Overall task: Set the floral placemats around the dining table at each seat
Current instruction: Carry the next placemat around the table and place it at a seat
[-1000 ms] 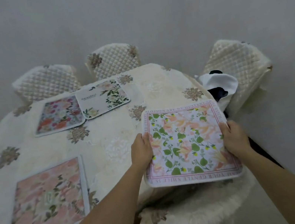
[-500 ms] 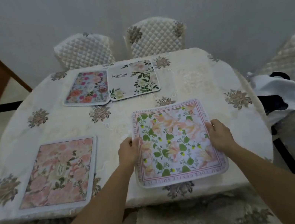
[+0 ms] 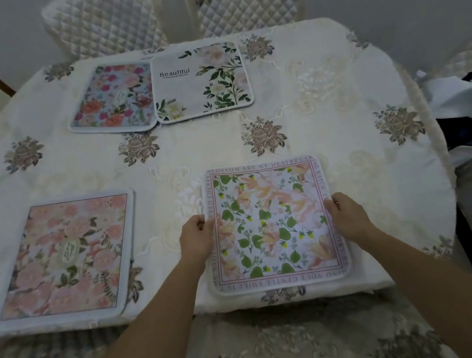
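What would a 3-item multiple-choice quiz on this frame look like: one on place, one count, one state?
1. Where is the "Beautiful" placemat?
A. near edge B. far side, beside the multicolour rose mat C. on a chair
2. How many placemats are on the table?
A. two B. three C. four
3. How is the green-leaf placemat held?
A. by both hands at its side edges B. by one hand C. untouched

Key: B, its left edge meets the rose mat by the far chairs; C, counting the pink mat; A, left hand and right hand each grip a side.
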Demonstrator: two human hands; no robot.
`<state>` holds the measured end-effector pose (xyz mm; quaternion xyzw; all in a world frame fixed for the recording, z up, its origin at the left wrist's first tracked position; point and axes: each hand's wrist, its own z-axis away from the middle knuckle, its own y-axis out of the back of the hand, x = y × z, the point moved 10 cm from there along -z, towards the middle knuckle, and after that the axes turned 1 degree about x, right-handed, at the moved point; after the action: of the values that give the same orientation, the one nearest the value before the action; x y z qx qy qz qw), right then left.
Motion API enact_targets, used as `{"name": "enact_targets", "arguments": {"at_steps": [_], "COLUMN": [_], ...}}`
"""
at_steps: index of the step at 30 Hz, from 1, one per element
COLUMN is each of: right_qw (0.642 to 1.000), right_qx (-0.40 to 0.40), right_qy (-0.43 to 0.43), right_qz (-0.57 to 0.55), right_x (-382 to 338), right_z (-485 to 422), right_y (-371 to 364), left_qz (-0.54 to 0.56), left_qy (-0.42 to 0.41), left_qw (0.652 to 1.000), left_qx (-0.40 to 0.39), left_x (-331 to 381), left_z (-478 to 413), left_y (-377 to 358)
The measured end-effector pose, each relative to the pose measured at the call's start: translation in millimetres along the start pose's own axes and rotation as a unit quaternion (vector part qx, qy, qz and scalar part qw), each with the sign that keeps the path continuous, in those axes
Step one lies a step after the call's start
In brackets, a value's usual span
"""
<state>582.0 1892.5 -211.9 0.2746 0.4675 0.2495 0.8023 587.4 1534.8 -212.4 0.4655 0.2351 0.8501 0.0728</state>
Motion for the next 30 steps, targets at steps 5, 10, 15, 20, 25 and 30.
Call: {"name": "enact_targets", "arguments": {"at_steps": [5,10,15,20,25,30], "right_qw": [1.000,1.000,1.000,0.999,0.966,0.925], "right_qx": [0.002,0.007,0.009,0.030,0.154,0.147], "right_qy": [-0.004,-0.007,-0.013,-0.017,0.010,0.250], "right_qz": [-0.011,-0.013,-0.004,0.015,0.206,0.246], "right_x": [10,12,19,24,15,-52], "right_z": [0,-2,-5,-5,14,27], "right_y": [-4,-4,-5,0,26,-32], "left_qz": [-0.004,-0.002,-0.032,-0.148,-0.237,-0.366], "left_qy": [0.010,0.005,-0.010,-0.084,-0.181,-0.326], "left_qw": [1.000,1.000,0.999,0.985,0.950,0.870], "left_qx": [-0.001,0.009,0.014,0.039,0.099,0.053], "left_x": [-13,-15,-12,1,13,43], "left_z": [-2,-1,0,2,6,35], "left_y": [-3,-3,-5,2,9,-54]}}
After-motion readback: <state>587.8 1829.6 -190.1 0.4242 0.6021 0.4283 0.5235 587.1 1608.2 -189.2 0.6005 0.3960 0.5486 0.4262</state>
